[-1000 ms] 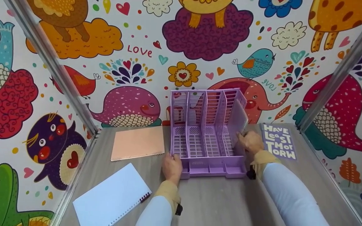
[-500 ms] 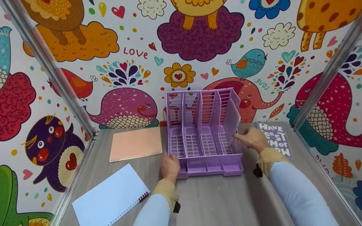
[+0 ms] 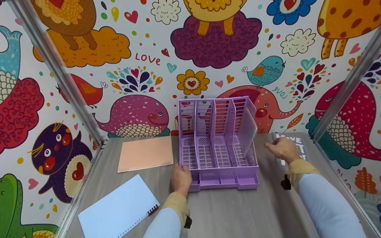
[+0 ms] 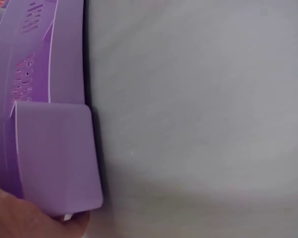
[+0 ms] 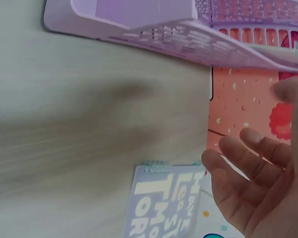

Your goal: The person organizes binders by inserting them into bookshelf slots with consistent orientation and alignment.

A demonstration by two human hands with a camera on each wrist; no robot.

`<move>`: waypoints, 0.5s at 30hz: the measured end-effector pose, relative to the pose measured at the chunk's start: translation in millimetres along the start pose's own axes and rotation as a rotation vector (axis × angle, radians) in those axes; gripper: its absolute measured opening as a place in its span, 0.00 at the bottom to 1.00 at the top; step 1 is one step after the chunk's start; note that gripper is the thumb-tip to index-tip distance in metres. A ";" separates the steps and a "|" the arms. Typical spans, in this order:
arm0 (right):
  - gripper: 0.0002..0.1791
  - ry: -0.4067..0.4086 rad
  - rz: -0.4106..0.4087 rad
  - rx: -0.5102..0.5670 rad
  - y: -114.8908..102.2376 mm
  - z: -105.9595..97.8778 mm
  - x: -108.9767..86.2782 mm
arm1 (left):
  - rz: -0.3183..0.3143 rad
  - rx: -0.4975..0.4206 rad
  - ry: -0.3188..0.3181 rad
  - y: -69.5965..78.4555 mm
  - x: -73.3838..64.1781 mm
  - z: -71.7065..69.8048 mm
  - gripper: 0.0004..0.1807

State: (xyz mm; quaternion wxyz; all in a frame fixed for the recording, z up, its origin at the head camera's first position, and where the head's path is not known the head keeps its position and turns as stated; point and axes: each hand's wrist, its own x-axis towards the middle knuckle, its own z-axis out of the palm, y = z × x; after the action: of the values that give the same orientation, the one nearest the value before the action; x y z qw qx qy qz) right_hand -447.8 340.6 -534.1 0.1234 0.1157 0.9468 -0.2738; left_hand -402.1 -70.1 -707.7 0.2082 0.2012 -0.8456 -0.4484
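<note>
since the earlier frame the right hand (image 3: 284,150) has come away from the right-most slot of the purple rack (image 3: 228,172) and shifted right over the desk (image 3: 223,211). the left hand (image 3: 181,178) has stayed at the rack's near left corner. the pale notebook (image 3: 247,132) in that slot shows no clear change: it stands on edge by the right side wall; whether it touches the wall i cannot tell.

right hand: nothing in it. its wrist view shows the fingers loosely bent, a little spread, one digit held well apart from the others. left hand: grips the rack's corner, partly cut off in its own wrist view.

key relation, as i judge it: the lettered notebook (image 5: 164,203) lies flat on the desk, right of the rack and apart from it. from the head view it sits behind and below the right hand, partly covered by it; the fingers look clear of the cover. its long axis seems to run near to far. the right hand is much the nearer; the left is on the other side of the rack.

also noted: peach notebook (image 3: 146,153), far left, just beside the rack; white notebook (image 3: 119,206), near left, laid at a slant.
</note>
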 end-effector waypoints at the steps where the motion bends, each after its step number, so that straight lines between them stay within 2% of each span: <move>1: 0.43 0.004 -0.001 -0.004 2.0 -0.1 0.9 | 0.002 0.001 0.006 -0.2 0.7 -0.7 0.15; 6: 0.39 0.031 0.001 0.004 5.2 1.2 5.2 | -0.003 -0.009 0.017 0.5 3.4 -2.7 0.15; 15: 0.41 0.064 0.061 0.000 13.8 7.8 11.2 | 0.006 -0.006 0.024 1.6 0.5 1.5 0.14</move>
State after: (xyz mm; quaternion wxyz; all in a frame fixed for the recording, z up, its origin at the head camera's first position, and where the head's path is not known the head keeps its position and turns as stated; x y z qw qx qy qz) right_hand -453.0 349.3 -550.6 0.1014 0.1534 0.9463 -0.2660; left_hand -403.5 -68.5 -707.0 0.2201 0.2033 -0.8425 -0.4478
